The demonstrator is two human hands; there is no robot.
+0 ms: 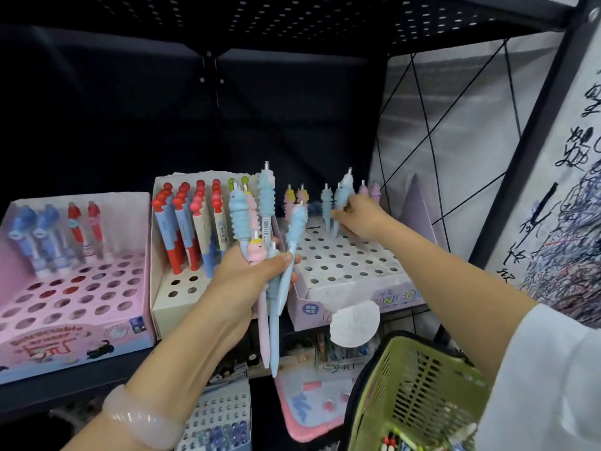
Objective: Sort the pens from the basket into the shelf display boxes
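1. several pens, a bunch of pale blue and pink ones (271,242), stand upright in the left hand (252,281), whose fingers and thumb are curled tight around the middle of the barrels; the ridged tops rise above the fist and the tips hang below it, in front of the shelf edge.
2. right hand (362,219) reaches over the back rows of the white display box (344,268), fingers pinching a light blue pen (341,203) low on its barrel; the pen stands upright with its tip at or in a hole, though the blur there makes it hard to say which.
3. other pastel pens (300,198) already stand in the same back row, just beside the pinched one.
4. cream middle box (169,288) holds red-topped pens (185,222) in its back rows, just left of the held bunch.
5. pink box (74,304) at far left carries a few blue and red pens at its rear.
6. green basket (413,395) sits at lower right, under the right forearm, with a few pens in its bottom.
7. pale bangle (143,421) circles the left wrist.
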